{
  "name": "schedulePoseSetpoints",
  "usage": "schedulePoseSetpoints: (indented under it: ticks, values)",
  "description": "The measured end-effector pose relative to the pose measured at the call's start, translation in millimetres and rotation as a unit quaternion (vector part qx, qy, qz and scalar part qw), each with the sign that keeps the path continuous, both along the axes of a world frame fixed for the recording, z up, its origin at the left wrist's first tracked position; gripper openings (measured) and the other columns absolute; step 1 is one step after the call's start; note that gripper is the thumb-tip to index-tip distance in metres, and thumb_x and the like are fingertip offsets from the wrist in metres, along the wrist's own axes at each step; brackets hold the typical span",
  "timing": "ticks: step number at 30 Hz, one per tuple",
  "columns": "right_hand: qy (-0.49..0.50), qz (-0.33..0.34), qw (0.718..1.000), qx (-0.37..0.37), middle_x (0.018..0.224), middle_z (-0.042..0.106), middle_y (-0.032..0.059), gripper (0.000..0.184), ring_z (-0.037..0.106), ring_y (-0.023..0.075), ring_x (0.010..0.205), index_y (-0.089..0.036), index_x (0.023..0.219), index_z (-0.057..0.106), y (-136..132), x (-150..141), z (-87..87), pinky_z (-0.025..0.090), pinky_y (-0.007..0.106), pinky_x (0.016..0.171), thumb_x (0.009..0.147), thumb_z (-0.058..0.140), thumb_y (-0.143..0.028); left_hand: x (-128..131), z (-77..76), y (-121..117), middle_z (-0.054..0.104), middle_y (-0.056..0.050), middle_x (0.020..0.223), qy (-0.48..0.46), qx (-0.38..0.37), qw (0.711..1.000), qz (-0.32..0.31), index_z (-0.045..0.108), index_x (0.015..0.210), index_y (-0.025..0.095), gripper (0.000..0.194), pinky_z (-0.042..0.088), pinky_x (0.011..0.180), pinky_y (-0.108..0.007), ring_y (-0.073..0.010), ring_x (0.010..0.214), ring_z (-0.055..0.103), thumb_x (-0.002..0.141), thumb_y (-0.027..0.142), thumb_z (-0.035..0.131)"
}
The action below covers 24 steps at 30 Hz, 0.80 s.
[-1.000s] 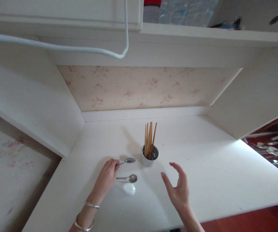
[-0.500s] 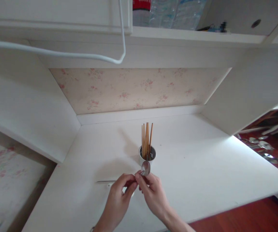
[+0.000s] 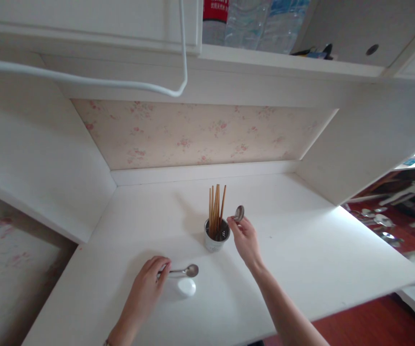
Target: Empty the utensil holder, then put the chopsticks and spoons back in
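Note:
My right hand is closed on a metal spoon, its bowl up, just right of the rim of a metal cup. Several wooden chopsticks stand in that cup. Lower left, my left hand has its fingers closed around the handle end of a second metal spoon, whose bowl points right, low over the table. A white spoon-like piece lies just below it; its handle end is hard to make out.
Everything stands on a white tabletop between side panels. Overhead, a white cable hangs in front of a cabinet, and plastic bottles fill a shelf. Shiny metal items lie off to the right, beyond the table.
My hands have moved apart. The right one carried its spoon forward and right to beside the cup. The left one went left and now grips the other metal spoon's handle.

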State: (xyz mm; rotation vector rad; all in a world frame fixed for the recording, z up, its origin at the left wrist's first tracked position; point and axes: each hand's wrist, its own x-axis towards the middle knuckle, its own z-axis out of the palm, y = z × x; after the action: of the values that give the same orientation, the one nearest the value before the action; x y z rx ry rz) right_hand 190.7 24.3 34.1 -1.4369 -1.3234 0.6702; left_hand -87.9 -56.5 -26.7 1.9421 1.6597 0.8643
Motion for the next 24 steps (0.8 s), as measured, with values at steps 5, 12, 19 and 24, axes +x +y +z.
schedulePoseSetpoints:
  ticks: [5,12,19,24]
  values:
    - [0.016,0.026,0.999,-0.011,0.095,0.061,0.006,0.028,0.06,0.0196,0.082,-0.02,0.087,0.069,-6.1,-4.7,-22.7,0.051,0.032,0.07,0.085,0.055,-0.045,-11.8,-6.9,-6.5,0.066,-0.005,0.098,0.068,0.019,0.997,-0.027,0.066,0.095,0.025,0.02,0.053,0.088,-0.038,-0.0205,0.095,0.062,0.088,0.036,0.052]
    - [0.055,0.035,0.998,-0.01,0.1,0.06,0.0057,0.032,0.061,0.0202,0.088,-0.022,0.104,0.066,-5.6,-2.9,-35.2,0.053,0.035,0.076,0.081,0.061,-0.044,-11.7,-9.2,-6.5,0.066,-0.005,0.099,0.103,0.039,0.992,-0.054,0.067,0.097,0.024,0.022,0.053,0.086,-0.038,-0.0202,0.093,0.062,0.091,0.033,0.048]
    - [0.084,0.046,0.995,-0.041,0.104,0.062,0.007,0.041,0.06,0.0192,0.085,-0.021,0.113,0.062,-6.8,-1.3,-41.5,0.053,0.035,0.074,0.08,0.061,-0.046,-6.1,-6.8,-4.5,0.063,-0.005,0.097,0.11,-0.015,0.992,-0.062,0.066,0.093,0.022,0.02,0.048,0.087,-0.038,-0.0203,0.093,0.059,0.091,0.031,0.049]
    - [0.12,0.065,0.989,-0.057,0.115,0.062,0.0092,0.048,0.061,0.0232,0.098,-0.021,0.122,0.056,-8.0,-1.9,-43.1,0.051,0.04,0.085,0.081,0.061,-0.046,-4.0,-3.8,-2.1,0.061,-0.005,0.091,0.118,-0.053,0.989,-0.065,0.062,0.083,0.02,0.018,0.045,0.081,-0.037,-0.0205,0.087,0.056,0.091,0.027,0.047]
